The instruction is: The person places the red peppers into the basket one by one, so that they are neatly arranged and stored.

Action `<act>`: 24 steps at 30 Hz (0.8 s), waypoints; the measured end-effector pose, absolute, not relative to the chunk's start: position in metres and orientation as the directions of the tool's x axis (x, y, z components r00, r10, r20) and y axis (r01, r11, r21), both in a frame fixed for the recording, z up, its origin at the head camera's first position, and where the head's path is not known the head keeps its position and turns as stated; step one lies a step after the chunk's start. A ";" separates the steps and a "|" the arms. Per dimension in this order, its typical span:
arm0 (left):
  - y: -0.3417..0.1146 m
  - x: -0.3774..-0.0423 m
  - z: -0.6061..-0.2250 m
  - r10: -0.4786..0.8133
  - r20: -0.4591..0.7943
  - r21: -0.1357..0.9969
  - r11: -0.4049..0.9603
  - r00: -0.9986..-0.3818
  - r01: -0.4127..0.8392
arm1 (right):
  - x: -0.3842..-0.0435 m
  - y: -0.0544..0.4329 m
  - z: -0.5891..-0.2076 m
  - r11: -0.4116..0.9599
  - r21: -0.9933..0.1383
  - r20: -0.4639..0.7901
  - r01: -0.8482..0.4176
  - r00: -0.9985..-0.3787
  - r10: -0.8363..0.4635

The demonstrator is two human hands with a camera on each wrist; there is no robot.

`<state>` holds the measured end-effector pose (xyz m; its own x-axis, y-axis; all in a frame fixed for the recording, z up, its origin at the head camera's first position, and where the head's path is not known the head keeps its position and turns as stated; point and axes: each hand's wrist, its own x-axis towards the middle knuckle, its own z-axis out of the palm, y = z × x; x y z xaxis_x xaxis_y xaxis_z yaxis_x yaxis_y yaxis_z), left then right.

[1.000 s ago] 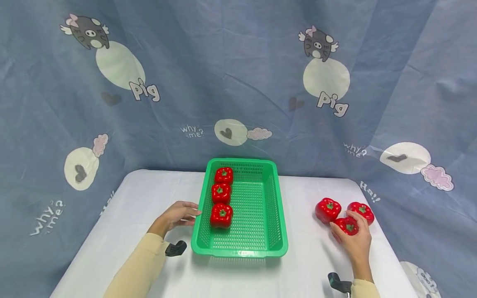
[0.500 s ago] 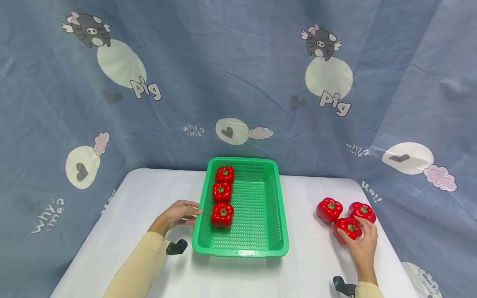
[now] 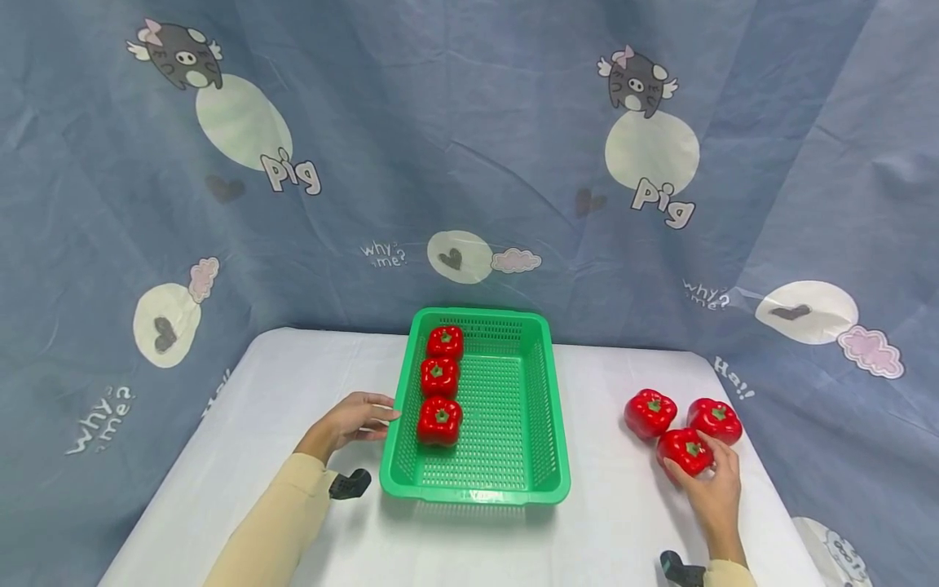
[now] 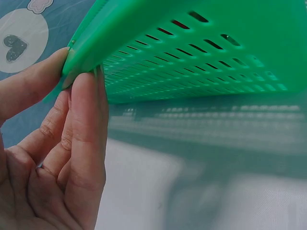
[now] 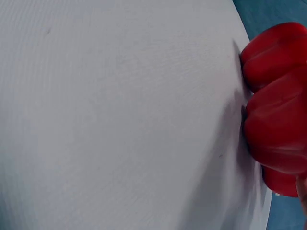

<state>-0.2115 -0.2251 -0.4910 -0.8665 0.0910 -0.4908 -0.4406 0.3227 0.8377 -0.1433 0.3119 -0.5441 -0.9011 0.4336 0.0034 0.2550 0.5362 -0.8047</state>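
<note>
A green plastic basket (image 3: 546, 391) stands mid-table with three red bell peppers (image 3: 438, 420) lined up along its left side. My left hand (image 3: 359, 417) holds its left rim; in the left wrist view the thumb and fingers (image 4: 86, 110) pinch that rim (image 4: 79, 62). At the table's right, my right hand (image 3: 713, 487) grips the nearest bell pepper (image 3: 678, 451) of a group of three, thumb on its left and fingers on its far right. Two more peppers, one at left (image 3: 649, 413) and one at right (image 3: 715, 420), sit just behind it. The right wrist view shows little of the hand.
The white table (image 3: 609, 522) has a blue patterned cloth (image 3: 330, 204) hanging behind it and down its sides. Between basket and loose peppers lies a stretch of bare tabletop. Its right edge runs close by the right-hand pepper.
My right hand has shifted a little right and toward me around the near pepper, showing more of its top. My left hand keeps its place on the basket rim.
</note>
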 end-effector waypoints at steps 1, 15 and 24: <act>-0.225 -0.211 -0.491 0.091 -0.491 0.838 0.320 -0.866 -0.442 | -0.143 0.313 -0.545 0.541 -0.801 -0.002 0.258 -0.904 0.428; -0.225 -0.212 -0.491 0.087 -0.495 0.841 0.300 -0.865 -0.451 | -0.141 0.317 -0.542 0.559 -0.795 0.008 0.236 -0.917 0.399; -0.224 -0.211 -0.490 0.088 -0.497 0.839 0.304 -0.863 -0.452 | -0.133 0.320 -0.529 0.551 -0.798 -0.006 0.243 -0.918 0.396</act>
